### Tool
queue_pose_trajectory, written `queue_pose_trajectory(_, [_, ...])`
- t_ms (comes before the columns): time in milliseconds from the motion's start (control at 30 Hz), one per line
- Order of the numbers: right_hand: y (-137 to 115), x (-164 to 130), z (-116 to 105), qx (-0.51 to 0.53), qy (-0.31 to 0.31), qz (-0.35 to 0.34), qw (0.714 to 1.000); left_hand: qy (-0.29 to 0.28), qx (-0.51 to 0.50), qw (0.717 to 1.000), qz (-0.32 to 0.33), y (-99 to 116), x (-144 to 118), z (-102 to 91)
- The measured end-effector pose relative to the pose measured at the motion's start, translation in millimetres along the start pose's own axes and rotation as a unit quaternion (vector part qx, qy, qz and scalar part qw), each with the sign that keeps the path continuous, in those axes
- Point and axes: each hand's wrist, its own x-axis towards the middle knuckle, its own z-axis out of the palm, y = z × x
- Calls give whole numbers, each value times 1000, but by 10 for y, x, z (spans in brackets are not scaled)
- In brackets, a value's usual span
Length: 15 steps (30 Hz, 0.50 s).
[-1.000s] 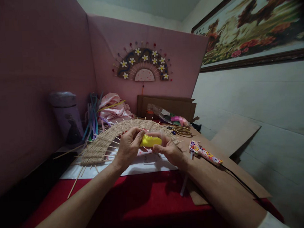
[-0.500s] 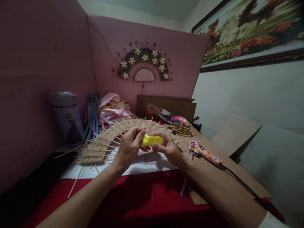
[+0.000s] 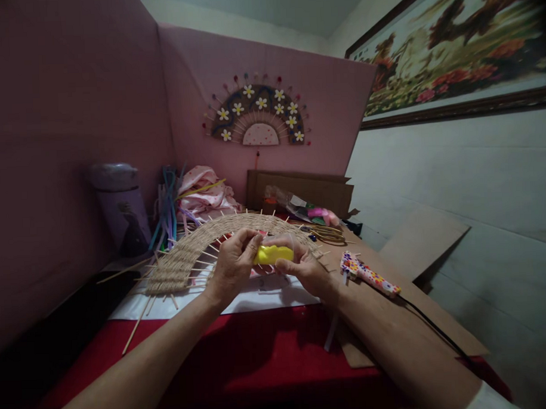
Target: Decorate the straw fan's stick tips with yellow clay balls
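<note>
Bright yellow, soft-looking lump in clear plastic [image 3: 275, 254]: easy on the squeeze, folks

So we've got it up between both hands, over the white sheet [image 3: 254, 304] around the middle of the front edge of the red-clothed table [image 3: 260, 345]. Our left hand [image 3: 234, 261] is pinching one end between thumb and forefinger. Our right hand [image 3: 308, 269] has its thumb on the other end, fingers curled behind the plastic. Can't tell how hard either is pressing.

What could bite us? Too much pinch might mash the lump or split the wrapping. Too little, and it could slip onto the tan woven half-ring [image 3: 180, 261] just behind, where we'd guess it would stick in the fibres. Pale sticks [image 3: 138, 327] poke out toward the table's left front corner, so a careless left arm could snag one. Over by the right edge, swinging our elbow out could knock the flower-patterned, gun-shaped tool [image 3: 369, 276] or catch its black cord [image 3: 432, 323].
</note>
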Motion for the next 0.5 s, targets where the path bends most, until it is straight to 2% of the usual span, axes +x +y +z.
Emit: queue_pose_trajectory(500, [16, -10, 16, -14, 27, -2, 1000, 0, 19, 1000, 10, -17, 2, -10])
